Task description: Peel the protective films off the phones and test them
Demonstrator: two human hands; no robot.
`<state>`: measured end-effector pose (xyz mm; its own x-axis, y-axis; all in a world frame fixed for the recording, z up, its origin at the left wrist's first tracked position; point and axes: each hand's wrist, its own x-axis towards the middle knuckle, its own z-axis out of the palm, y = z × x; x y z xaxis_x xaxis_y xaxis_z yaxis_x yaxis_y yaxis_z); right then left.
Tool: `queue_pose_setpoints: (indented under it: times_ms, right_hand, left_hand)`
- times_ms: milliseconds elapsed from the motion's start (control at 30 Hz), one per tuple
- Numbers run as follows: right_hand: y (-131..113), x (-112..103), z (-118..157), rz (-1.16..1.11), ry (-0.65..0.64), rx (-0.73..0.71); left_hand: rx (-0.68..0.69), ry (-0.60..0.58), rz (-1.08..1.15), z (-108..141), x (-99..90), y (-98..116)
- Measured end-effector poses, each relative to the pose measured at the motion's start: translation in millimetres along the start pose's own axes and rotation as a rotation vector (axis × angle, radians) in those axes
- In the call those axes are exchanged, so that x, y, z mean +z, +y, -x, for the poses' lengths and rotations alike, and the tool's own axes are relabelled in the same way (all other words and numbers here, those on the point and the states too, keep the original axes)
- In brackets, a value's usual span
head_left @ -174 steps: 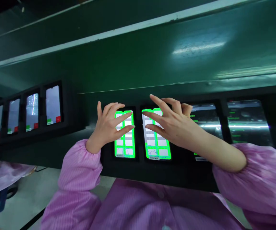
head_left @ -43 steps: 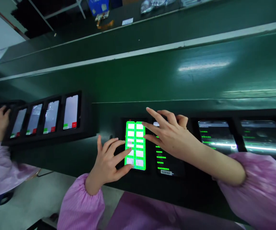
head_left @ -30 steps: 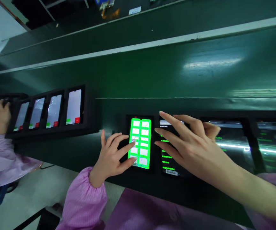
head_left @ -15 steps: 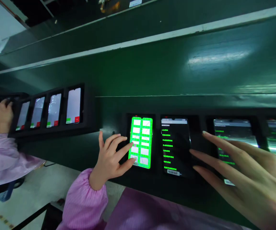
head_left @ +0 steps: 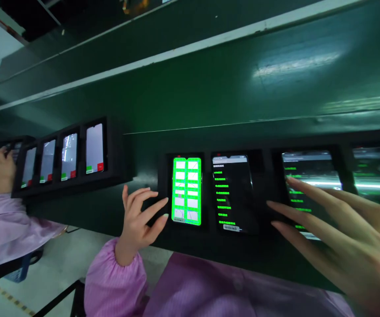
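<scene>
A black tray (head_left: 208,237) holds several phones in a row. The leftmost phone (head_left: 186,191) shows a bright green grid with white boxes and thin lines. Beside it, a phone with a dark screen (head_left: 231,189) lists green text lines. My left hand (head_left: 140,215) hovers with fingers spread just left of the green-grid phone and holds nothing. My right hand (head_left: 338,233), also with its fingers apart and nothing in it, is over the third phone (head_left: 311,176) and hides part of its screen. A fourth phone (head_left: 378,176) lies at the right edge, streaked with reflected light.
Another black tray (head_left: 119,171) at the left holds several phones with pale screens and red and green corners. Past it, a person's hand (head_left: 3,167) with a pink sleeve is at the far left. A raised pale edge (head_left: 176,57) crosses the green bench.
My left hand has drawn left, off the green-grid phone. My right fingers are now apart from the second phone's edge and nearer the third phone. The view has shifted slightly.
</scene>
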<state>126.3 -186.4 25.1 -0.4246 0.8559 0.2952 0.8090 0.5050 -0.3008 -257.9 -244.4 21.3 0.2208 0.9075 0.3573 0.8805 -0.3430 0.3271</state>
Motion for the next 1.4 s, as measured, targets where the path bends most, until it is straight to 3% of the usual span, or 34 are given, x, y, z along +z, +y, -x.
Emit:
queue_pose_setpoints:
  times_ms: [200, 400, 600, 700, 800, 933, 1033, 1100, 1267, 1400]
  right_hand:
    - [16, -7, 14, -0.043, 0.078, 0.006]
    - [47, -25, 37, 0.037, 0.320, -0.034]
    - [88, -23, 62, 0.072, 0.509, 0.157]
    - [102, -28, 70, 0.115, 0.455, 0.235]
    - [99, -40, 78, 0.156, 0.376, 0.314]
    - [63, -46, 91, 0.245, 0.180, 0.379]
    - [34, -38, 96, 0.338, 0.032, 0.306]
    - [26, -28, 94, 0.373, -0.002, 0.258]
    - [37, -7, 66, 0.387, 0.001, 0.283]
    - [45, -3, 47, 0.358, 0.010, 0.318]
  left_hand:
    - [-0.124, 0.023, 0.029, 18, 2.3, 9]
    - [-0.166, 0.094, 0.021, 35, 9.3, 27]
    - [-0.220, 0.124, -0.068, 24, 16.1, 29]
    - [-0.249, 0.064, -0.254, 14, 19.6, 38]
    - [-0.297, 0.020, -0.308, 10, 22.3, 58]
    - [-0.393, -0.087, -0.457, 13, 31.9, 107]
    - [-0.361, -0.206, -0.505, 18, 45.2, 144]
    - [-0.332, -0.257, -0.496, 17, 54.3, 158]
    - [-0.429, -0.353, -0.459, -12, 69.7, 149]
    - [-0.504, -0.382, -0.399, -36, 72.0, 136]
